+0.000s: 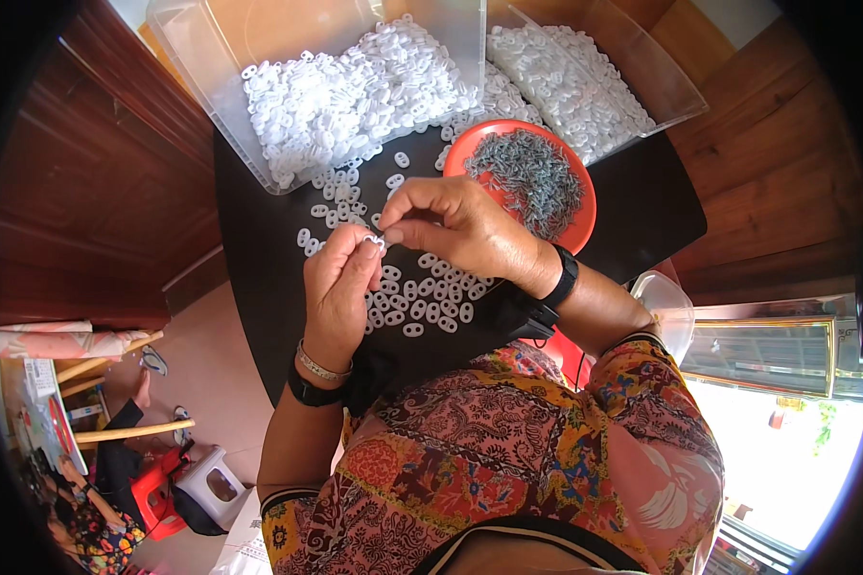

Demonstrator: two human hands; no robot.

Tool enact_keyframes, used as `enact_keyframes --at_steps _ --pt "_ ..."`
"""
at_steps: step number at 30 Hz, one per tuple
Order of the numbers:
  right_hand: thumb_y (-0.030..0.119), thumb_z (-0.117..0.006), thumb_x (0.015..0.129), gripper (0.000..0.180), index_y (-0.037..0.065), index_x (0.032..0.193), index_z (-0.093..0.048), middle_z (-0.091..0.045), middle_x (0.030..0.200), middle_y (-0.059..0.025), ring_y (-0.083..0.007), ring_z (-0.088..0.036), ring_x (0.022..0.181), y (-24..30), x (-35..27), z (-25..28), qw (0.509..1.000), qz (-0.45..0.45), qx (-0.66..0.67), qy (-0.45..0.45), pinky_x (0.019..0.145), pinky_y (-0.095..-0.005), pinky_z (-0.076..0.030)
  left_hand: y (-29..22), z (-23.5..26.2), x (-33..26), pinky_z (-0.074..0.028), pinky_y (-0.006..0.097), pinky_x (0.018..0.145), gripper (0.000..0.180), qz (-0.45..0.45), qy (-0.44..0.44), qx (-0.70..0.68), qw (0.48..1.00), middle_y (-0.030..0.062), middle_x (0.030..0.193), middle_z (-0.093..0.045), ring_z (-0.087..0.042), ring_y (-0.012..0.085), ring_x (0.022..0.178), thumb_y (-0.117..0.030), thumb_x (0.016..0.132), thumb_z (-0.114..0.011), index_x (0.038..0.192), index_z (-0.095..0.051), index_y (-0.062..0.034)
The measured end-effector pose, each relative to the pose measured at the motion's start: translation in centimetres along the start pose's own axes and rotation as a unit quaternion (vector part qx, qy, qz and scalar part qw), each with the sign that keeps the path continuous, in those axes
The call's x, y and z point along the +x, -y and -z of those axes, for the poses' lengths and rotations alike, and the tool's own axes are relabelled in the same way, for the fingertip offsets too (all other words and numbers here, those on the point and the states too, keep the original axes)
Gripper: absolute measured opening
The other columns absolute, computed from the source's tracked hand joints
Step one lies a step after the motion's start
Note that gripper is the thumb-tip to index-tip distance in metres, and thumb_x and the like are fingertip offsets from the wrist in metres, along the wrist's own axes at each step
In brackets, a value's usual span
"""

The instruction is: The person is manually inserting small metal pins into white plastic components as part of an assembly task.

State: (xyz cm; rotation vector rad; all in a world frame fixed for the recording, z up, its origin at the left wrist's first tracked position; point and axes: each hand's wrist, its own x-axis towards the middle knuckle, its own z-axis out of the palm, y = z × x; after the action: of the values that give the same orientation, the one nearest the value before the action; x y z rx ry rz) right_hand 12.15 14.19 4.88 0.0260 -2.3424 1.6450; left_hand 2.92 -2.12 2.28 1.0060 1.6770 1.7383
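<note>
Both hands pinch one white piece (378, 241): left hand (340, 287) grips it, right hand (451, 230) presses in; keeping fingertips close should steady it.

Both hands meet over the middle of the table (633, 206), the left hand (340, 287) at seven o'clock of the right hand (460, 230), a small ring piece (376, 241) pinched between them. Loose ring pieces (422, 302) lie on the table under the hands. A bin (211, 77) of ring pieces sits at eleven o'clock, a second bin (657, 67) at one o'clock. The dish (577, 206) of metal clips (532, 177) lies at two o'clock of the hands, just before the second bin.
</note>
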Motion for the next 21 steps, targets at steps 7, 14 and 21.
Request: enact_keyframes --at_steps 7,14,21 --pt "0.009 -0.064 0.089 0.008 0.001 0.092 -0.062 -0.062 0.082 0.0003 -0.0048 -0.054 0.071 -0.23 -0.05 -0.41 0.978 -0.063 0.198 -0.030 0.064 -0.0200 -0.046 -0.03 -0.27 -0.13 -0.032 0.020 0.052 0.021 0.004 -0.003 -0.009 1.000 -0.0016 0.066 -0.048 -0.042 0.0049 0.057 -0.021 0.095 -0.047 0.083 -0.052 -0.0043" --pt "0.014 -0.063 0.091 0.012 0.002 0.092 -0.062 -0.059 0.079 0.0021 -0.0045 -0.052 0.071 -0.66 -0.11 -0.82 0.973 -0.063 0.221 -0.021 0.062 -0.0205 -0.044 -0.23 -0.57 -0.20 -0.033 0.021 0.050 0.023 -0.004 -0.020 -0.022 1.000 -0.0014 0.060 -0.046 -0.040 0.0047 0.054 -0.018 0.095 -0.050 0.079 -0.051 -0.0018" --pt "0.012 -0.062 0.091 0.011 0.001 0.092 -0.061 -0.060 0.081 0.0016 -0.0048 -0.053 0.074 -0.64 -0.12 -0.76 0.981 -0.060 0.184 -0.004 0.066 -0.0206 -0.045 -0.32 -0.63 -0.19 -0.033 0.021 0.049 0.023 -0.002 -0.016 -0.010 1.000 -0.0014 0.060 -0.046 -0.040 0.0046 0.054 -0.019 0.095 -0.050 0.079 -0.051 -0.0017"
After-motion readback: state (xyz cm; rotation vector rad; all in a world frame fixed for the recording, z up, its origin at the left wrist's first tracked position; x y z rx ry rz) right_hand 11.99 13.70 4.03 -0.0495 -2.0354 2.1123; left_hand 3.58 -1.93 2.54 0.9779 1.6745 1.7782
